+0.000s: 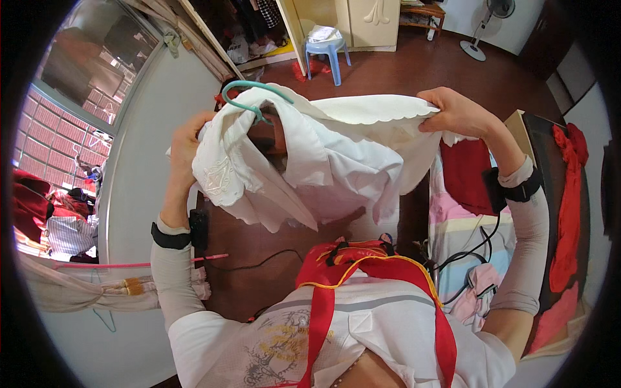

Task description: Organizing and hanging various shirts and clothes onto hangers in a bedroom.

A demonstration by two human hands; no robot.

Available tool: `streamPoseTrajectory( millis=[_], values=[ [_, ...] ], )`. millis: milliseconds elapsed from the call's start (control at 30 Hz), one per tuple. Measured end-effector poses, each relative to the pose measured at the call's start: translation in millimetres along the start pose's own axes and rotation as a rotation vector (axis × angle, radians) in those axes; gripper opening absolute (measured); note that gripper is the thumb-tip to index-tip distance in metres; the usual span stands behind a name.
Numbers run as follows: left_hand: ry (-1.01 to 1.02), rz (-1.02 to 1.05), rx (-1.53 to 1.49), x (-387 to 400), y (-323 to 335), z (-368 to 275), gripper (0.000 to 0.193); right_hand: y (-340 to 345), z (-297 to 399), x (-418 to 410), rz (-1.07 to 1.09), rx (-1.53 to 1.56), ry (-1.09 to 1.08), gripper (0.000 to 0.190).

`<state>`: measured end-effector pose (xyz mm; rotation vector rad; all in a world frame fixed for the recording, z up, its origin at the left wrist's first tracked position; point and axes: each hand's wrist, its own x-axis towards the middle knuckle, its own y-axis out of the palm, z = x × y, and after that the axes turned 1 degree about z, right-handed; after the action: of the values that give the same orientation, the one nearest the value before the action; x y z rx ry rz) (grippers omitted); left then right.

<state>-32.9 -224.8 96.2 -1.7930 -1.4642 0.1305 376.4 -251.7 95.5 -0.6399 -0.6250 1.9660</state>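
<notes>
A white garment (359, 155) with a collar, scalloped edges and embroidery hangs in the air between my raised hands. My left hand (187, 143) grips its left side, the fingers partly hidden behind the cloth. At the far right, my right hand (453, 111) pinches the scalloped edge between thumb and fingers and holds it stretched outward. A green clothes hanger (232, 89) has its hook showing above the neck opening, nearer my left hand; the rest of it is mostly hidden by the cloth.
A bed (436, 233) with a dark red cloth (465, 179) and cables is at right. To the left, a pink pole (121, 265) runs near a curtain (97, 291) and window. A blue stool (327, 48) stands before an open wardrobe (286, 29); a fan (473, 48) is farther right.
</notes>
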Motion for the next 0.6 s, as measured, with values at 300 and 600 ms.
streamPoseTrajectory(
  millis=[300,600],
  values=[
    [0.186,0.051,0.188,13,5,-21,0.025,-32,34,-18,-0.106,0.539,-0.045,0.017],
    [0.08,-0.063,0.119,23,0,-28,0.026,-37,31,-34,-0.221,-0.382,0.118,0.038]
  ],
)
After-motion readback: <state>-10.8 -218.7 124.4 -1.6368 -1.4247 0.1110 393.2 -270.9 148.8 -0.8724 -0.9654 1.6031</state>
